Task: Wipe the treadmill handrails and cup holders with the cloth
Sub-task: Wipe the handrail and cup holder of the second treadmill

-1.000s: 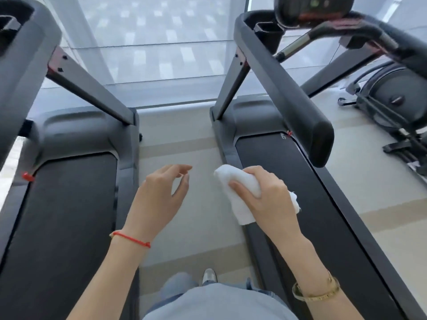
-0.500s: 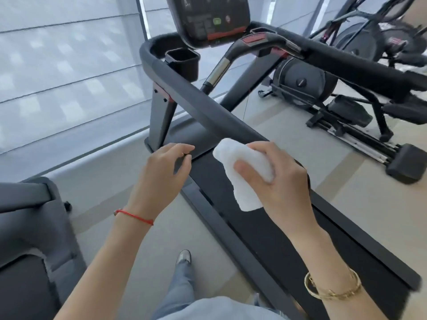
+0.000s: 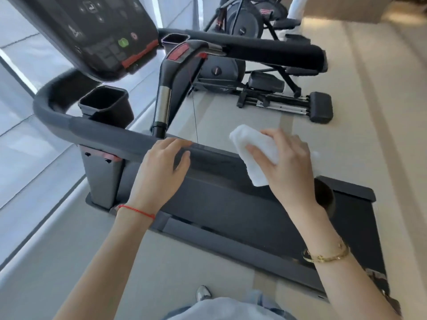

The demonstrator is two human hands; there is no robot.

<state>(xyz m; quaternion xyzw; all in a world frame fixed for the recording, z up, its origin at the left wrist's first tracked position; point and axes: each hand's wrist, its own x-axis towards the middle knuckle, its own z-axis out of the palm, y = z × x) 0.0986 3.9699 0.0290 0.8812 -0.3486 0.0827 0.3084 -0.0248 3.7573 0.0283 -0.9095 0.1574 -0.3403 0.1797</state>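
The treadmill's near handrail [image 3: 92,132] is a thick grey padded bar running from upper left toward lower right. My left hand [image 3: 159,172] rests over it, fingers curling onto its top. My right hand [image 3: 288,167] grips a folded white cloth [image 3: 254,148] and holds it on the same rail further right. A square black cup holder [image 3: 104,102] sits behind the rail at left. A second cup holder [image 3: 175,40] shows beside the console, near the far handrail [image 3: 277,51].
The black console [image 3: 97,31] with a green button hangs at upper left. A chrome-and-black grip bar [image 3: 166,88] rises at the middle. The treadmill belt [image 3: 231,204] lies beneath my hands. An elliptical machine [image 3: 265,88] stands on the beige floor behind. A window wall runs along the left.
My view swung right onto this treadmill and came closer. My left hand went from hovering in the air to resting on the handrail, and my right hand brought the cloth onto the rail.
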